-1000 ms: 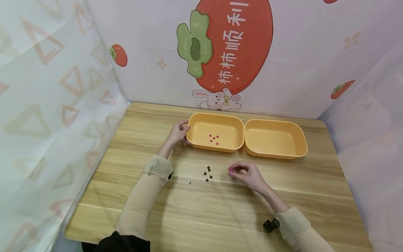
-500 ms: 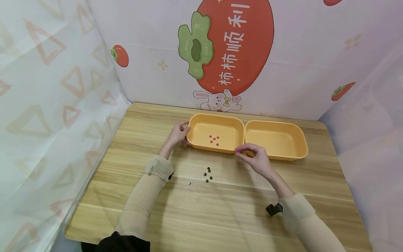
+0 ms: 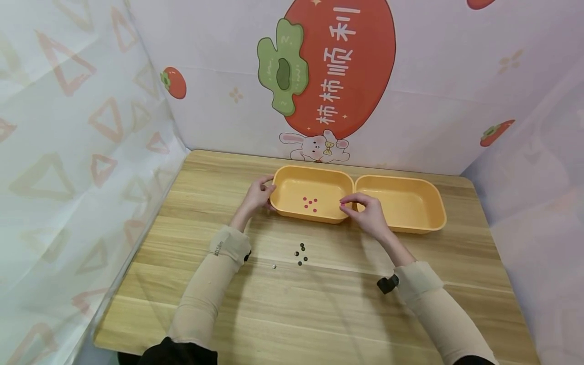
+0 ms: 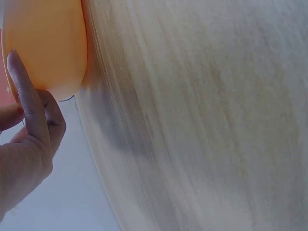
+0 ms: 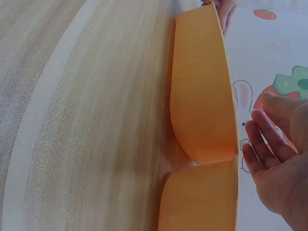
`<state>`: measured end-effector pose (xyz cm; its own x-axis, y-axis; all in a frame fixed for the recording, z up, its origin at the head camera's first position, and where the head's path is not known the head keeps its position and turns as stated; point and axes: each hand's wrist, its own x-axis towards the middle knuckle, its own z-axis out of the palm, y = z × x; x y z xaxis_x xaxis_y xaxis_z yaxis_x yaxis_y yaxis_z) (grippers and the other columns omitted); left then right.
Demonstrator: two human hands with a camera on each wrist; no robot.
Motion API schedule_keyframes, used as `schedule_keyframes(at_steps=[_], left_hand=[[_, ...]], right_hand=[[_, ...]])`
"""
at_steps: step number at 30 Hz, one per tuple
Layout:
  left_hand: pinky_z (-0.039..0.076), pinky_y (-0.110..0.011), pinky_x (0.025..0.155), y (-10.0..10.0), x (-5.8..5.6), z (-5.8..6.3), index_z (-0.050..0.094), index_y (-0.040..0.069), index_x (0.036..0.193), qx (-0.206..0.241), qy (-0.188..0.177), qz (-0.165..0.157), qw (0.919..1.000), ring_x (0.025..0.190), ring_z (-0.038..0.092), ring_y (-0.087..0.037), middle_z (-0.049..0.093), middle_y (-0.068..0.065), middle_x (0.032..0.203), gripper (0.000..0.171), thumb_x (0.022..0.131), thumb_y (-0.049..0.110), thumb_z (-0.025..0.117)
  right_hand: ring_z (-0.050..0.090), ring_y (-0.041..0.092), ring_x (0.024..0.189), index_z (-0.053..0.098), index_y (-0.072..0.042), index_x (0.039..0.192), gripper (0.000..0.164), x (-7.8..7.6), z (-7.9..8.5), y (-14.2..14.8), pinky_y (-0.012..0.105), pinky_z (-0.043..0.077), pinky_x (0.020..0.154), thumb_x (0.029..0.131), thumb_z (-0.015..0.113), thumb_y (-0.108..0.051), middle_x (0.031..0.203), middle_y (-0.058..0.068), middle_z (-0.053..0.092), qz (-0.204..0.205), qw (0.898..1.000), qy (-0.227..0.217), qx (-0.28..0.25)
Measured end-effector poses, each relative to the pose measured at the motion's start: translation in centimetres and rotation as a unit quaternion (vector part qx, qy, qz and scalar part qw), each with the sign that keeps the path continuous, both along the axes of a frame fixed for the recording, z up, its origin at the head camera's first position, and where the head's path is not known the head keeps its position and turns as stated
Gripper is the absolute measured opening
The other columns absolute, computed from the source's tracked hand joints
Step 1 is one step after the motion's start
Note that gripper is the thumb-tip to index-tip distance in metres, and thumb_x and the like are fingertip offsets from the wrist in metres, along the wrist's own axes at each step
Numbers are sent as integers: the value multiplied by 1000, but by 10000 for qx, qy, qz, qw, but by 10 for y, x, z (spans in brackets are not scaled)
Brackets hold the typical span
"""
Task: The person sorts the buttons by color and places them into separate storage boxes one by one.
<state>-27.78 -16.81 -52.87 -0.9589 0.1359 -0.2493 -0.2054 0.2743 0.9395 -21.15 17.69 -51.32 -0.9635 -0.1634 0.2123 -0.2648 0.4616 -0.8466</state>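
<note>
My left hand point(image 3: 259, 194) grips the left end of a yellow-orange plastic box point(image 3: 292, 185), thumb at the rim and fingers along the outer wall point(image 4: 48, 43). Several small pink discs point(image 3: 310, 202) lie on that box's floor. My right hand point(image 3: 368, 215) is above the box's right end and pinches another small pink disc point(image 3: 342, 205) between thumb and forefinger. From the right wrist, the right hand point(image 5: 284, 154) appears over the rims, its other fingers loosely bent; the disc is hidden there.
A second box point(image 3: 397, 200) of the same kind stands against the first on the right. Several small dark round pieces point(image 3: 301, 253) lie on the wooden table point(image 3: 292, 314) in front, with one silvery piece point(image 3: 274, 266) to their left. A printed backdrop point(image 3: 219, 116) rises behind.
My right hand has carried the pink disc from over the table up and forward to the left box's right end. My left hand has kept its grip on the box.
</note>
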Motion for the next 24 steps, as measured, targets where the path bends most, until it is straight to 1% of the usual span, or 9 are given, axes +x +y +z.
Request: schedule_keyframes(at_steps=[2, 5, 8, 10, 11, 14, 17, 20, 24], left_hand=[[72, -33, 54, 0, 0, 0, 48, 6, 165, 15, 1, -7, 10000, 56, 66, -13, 58, -18, 99, 50, 116, 14, 55], [72, -34, 54, 0, 0, 0, 48, 7, 165, 11, -6, -6, 10000, 56, 66, -13, 57, -18, 100, 50, 116, 15, 55], [72, -33, 54, 0, 1, 1, 48, 7, 165, -7, -33, 0, 10000, 56, 65, -13, 58, -17, 101, 50, 117, 15, 55], [71, -33, 54, -1, 0, 1, 48, 7, 165, -24, -42, -1, 10000, 56, 65, -13, 58, -17, 101, 50, 117, 15, 55], [71, -32, 54, -1, 0, 1, 48, 7, 165, -25, -49, 4, 10000, 56, 65, -13, 58, -16, 101, 50, 117, 15, 55], [71, -31, 53, -1, 0, 1, 48, 7, 165, -33, -45, 17, 10000, 56, 65, -14, 58, -15, 100, 50, 117, 16, 55], [71, -31, 54, -1, 0, 1, 48, 7, 165, -22, -38, -1, 10000, 57, 66, -13, 58, -15, 100, 50, 116, 15, 55], [72, -33, 54, -1, 0, 1, 48, 6, 165, 18, -21, -35, 10000, 57, 67, -14, 58, -16, 99, 50, 116, 14, 55], [72, -34, 54, -1, 0, 1, 48, 5, 165, 83, -7, -38, 10000, 56, 67, -14, 58, -18, 98, 50, 116, 13, 54]], right_hand=[[64, 34, 97, 82, 1, 112, 16, -3, -1, -1, 26, 55, 79, 98, 83, -5, 111, 23, 81, -17, 10000, -86, 11], [63, 30, 96, 81, 0, 113, 16, -6, -2, -3, 19, 52, 78, 99, 82, -7, 113, 22, 81, -23, 9997, -217, 59], [62, 27, 96, 81, 1, 114, 17, -10, -2, -4, 18, 49, 78, 99, 82, -8, 115, 22, 80, 10, 9996, -276, 115], [63, 29, 97, 81, 2, 114, 17, -13, -2, -7, 23, 49, 79, 99, 82, -7, 116, 23, 80, 57, 9994, -282, 166], [65, 32, 100, 81, 2, 114, 17, -15, -2, -9, 27, 52, 81, 99, 82, -7, 117, 23, 80, 87, 9994, -277, 202], [69, 40, 109, 80, 4, 113, 16, -21, -1, -16, 43, 62, 96, 100, 81, -6, 118, 25, 79, 197, 9988, -344, 272], [72, 44, 116, 79, 6, 113, 16, -29, -1, -26, 60, 62, 110, 101, 79, -4, 117, 27, 79, 346, 9981, -362, 349], [72, 45, 115, 79, 7, 112, 16, -35, 0, -34, 63, 61, 112, 101, 78, -3, 114, 27, 79, 452, 9974, -382, 421], [73, 45, 112, 80, 8, 111, 15, -44, -2, -43, 63, 63, 109, 99, 79, -2, 112, 27, 80, 517, 9967, -400, 472]])
